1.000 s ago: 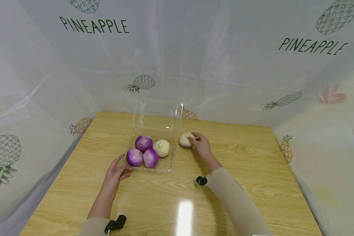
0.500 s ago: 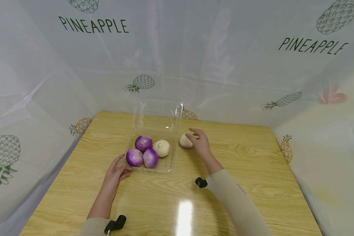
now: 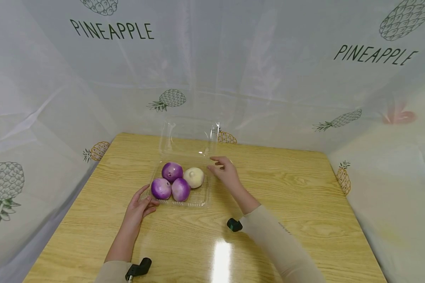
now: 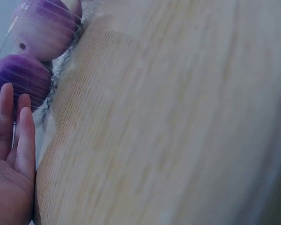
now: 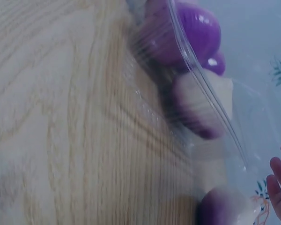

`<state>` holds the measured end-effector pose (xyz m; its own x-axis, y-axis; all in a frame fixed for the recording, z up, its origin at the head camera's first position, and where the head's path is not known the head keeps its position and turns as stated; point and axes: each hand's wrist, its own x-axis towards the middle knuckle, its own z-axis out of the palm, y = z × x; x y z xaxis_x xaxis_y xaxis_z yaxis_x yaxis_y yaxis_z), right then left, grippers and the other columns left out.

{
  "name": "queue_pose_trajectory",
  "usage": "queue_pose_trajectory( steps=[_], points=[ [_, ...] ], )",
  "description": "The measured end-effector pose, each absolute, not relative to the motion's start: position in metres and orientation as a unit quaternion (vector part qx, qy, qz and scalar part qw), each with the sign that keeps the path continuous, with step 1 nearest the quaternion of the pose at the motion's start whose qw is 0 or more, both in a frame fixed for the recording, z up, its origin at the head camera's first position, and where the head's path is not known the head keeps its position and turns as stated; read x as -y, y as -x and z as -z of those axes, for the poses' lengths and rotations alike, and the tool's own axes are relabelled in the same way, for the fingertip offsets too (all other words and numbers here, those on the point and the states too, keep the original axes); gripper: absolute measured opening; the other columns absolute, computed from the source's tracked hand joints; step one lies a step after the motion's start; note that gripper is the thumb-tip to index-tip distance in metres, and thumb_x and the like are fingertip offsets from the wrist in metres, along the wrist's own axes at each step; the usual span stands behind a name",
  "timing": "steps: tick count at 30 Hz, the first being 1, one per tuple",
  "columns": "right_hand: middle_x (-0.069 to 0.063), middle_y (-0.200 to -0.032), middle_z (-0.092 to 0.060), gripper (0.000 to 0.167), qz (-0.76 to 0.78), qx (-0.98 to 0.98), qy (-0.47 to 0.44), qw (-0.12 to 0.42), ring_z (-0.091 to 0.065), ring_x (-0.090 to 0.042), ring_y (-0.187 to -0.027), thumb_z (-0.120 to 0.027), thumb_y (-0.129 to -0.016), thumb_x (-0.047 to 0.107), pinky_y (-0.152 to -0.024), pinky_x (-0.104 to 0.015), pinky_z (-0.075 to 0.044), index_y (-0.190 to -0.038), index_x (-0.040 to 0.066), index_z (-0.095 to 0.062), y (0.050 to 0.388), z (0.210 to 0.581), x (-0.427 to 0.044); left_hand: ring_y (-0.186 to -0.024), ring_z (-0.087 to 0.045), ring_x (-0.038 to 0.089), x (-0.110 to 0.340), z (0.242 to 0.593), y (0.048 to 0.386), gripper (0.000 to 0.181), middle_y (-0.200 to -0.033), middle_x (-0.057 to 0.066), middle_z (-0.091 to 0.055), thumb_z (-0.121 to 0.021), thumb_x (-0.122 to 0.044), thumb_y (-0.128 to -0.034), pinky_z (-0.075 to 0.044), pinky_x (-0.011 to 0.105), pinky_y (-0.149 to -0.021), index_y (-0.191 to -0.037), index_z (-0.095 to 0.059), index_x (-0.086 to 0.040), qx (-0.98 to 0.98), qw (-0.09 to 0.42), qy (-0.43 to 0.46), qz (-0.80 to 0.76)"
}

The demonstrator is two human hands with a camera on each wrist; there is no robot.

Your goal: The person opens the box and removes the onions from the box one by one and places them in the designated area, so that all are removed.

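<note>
A clear plastic clamshell box (image 3: 198,202) stands with its lid (image 3: 187,137) raised at the back. Inside lie several onions: purple ones (image 3: 181,190) and a pale one (image 3: 194,177). My left hand (image 3: 138,206) rests against the box's front left corner, its fingers (image 4: 25,140) straight in the left wrist view. Just beyond the box's right wall is my right hand (image 3: 228,173), fingers loosely extended. Another onion (image 5: 225,208), purple and white, sits outside the box in the right wrist view, apart from the visible fingertips; the right hand hides it in the head view.
Everything rests on a wood-grain table (image 3: 287,188). A pale curtain (image 3: 269,90) with pineapple prints rises behind the table and along its sides. Small black cameras (image 3: 235,225) sit at both wrists.
My right hand first touched the loose onion, then came off it and moved left toward the box, covering that onion from the head camera. My left hand stayed at the box corner.
</note>
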<state>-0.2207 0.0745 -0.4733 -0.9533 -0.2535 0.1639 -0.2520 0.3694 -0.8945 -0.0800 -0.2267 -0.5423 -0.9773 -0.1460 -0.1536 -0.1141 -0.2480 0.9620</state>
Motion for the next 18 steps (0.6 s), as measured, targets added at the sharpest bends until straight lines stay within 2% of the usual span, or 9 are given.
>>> queue_pose_trajectory(
  steps=[7,13,18],
  points=[
    [-0.012,-0.123,-0.060,0.040,0.552,-0.812,0.191,0.024,-0.056,-0.036,-0.110,-0.073,-0.090,0.016,-0.091,-0.048,-0.046,-0.125,0.002,-0.063,0.208,0.471,-0.057,-0.084,-0.068,0.013,0.226,0.540,0.080,0.052,-0.082,-0.002,-0.071,-0.052,-0.014,-0.1027,-0.057,0.026,-0.074,-0.150,-0.030,-0.008,0.616,0.007,-0.111,0.780],
    [-0.013,-0.122,-0.060,0.042,0.543,-0.810,0.219,0.036,-0.057,-0.033,-0.109,-0.075,-0.087,0.014,-0.090,-0.044,-0.047,-0.125,0.002,-0.063,0.200,0.473,-0.046,-0.083,-0.068,0.012,0.225,0.539,0.080,0.053,-0.081,-0.002,-0.071,-0.052,-0.015,-0.1024,-0.057,0.026,-0.074,-0.150,-0.029,-0.008,0.613,0.005,-0.114,0.782],
    [-0.013,-0.118,-0.061,0.043,0.532,-0.809,0.246,0.043,-0.057,-0.032,-0.107,-0.078,-0.083,0.010,-0.088,-0.048,-0.049,-0.123,0.001,-0.064,0.194,0.476,-0.039,-0.083,-0.068,0.011,0.225,0.539,0.080,0.053,-0.081,-0.003,-0.071,-0.053,-0.015,-0.1022,-0.057,0.025,-0.073,-0.149,-0.030,-0.008,0.610,0.006,-0.111,0.784]
  ],
)
